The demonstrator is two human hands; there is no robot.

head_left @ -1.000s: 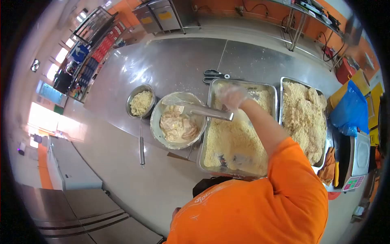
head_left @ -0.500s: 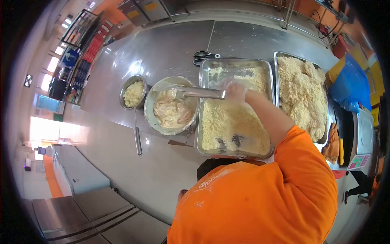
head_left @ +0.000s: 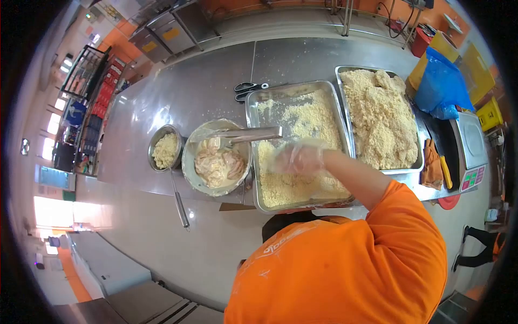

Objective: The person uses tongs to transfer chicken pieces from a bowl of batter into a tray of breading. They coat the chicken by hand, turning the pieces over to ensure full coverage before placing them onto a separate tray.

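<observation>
Working the crumbs (head_left: 278,193) seems the step in hand: they are held in the tray (head_left: 278,121), at the bowl's (head_left: 193,151) 3 o'clock, under the right hand (head_left: 299,157), whose blurred grip cannot be told (the left hand is unseen). A light, even touch would be called for. The shirt's (head_left: 345,264) lettering (head_left: 280,242) and far yellow labels (head_left: 170,33), toward 11 o'clock, cannot be read clearly.
</observation>
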